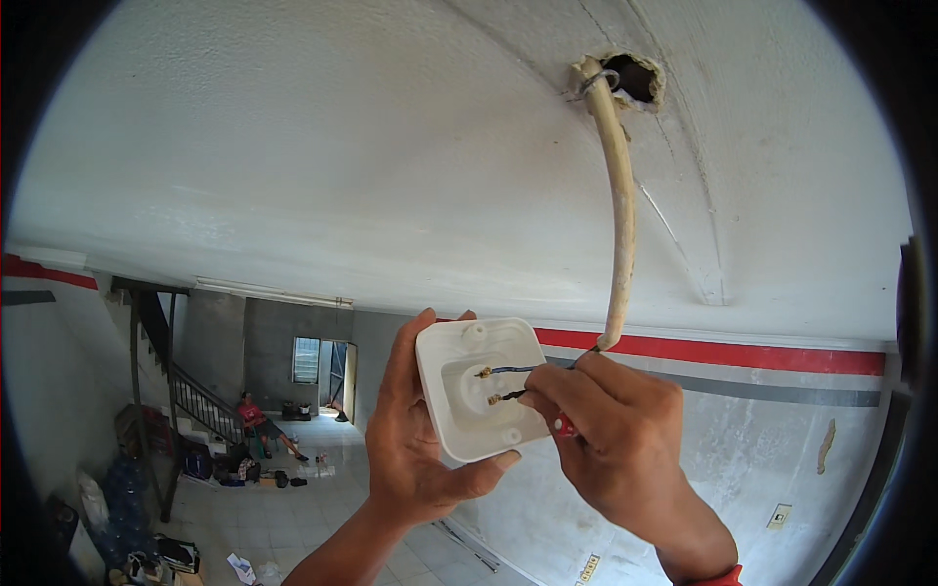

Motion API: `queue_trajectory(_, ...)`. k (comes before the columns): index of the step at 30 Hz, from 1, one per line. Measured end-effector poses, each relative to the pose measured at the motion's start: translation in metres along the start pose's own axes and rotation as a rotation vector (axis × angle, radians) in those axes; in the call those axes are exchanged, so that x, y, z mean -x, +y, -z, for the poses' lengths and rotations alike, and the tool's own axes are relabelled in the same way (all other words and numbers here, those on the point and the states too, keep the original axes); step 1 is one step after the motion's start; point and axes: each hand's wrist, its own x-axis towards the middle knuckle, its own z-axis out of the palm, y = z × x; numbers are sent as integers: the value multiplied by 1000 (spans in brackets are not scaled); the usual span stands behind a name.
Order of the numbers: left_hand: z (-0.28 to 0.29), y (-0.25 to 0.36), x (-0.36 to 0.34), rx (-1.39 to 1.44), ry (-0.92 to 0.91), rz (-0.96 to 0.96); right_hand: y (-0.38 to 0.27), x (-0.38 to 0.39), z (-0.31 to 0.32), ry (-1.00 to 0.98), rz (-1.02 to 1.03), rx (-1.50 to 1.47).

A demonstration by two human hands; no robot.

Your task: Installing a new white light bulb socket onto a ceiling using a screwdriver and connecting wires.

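My left hand (pixel 415 469) grips a white plastic electrical box (pixel 449 425) by its sides, its hollow face toward me. Out of a hole in the ceiling hangs a thick cream cable (pixel 618 195), whose lower end reaches my right hand (pixel 625 415). The fingers of that hand are closed around the wires. A blue wire (pixel 511 370) and a black wire (pixel 513 396) stick out past the fingertips, with bare copper ends in front of the box's hollow. Something small and red (pixel 564 425) shows under my right fingers; the rest of it is hidden.
The ragged ceiling hole (pixel 640 80) has a metal hook beside the cable. Far below, a person (pixel 256 420) sits near a staircase (pixel 200 396), with bags and other items on the tiled floor (pixel 313 518). A wall with a red stripe (pixel 743 355) stands to the right.
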Motion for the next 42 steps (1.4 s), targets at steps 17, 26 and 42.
queue_trajectory(17, -8, 4, -4, -141, -8, -91, 15, 5, -4, 238, -541, -656)
queue_trajectory(26, -16, 12, 0, -271, 113, -101, 6, -1, 9, 138, -638, -630)
queue_trajectory(42, -9, 5, 4, -351, 58, -167, -3, -1, 5, 7, -587, -412)
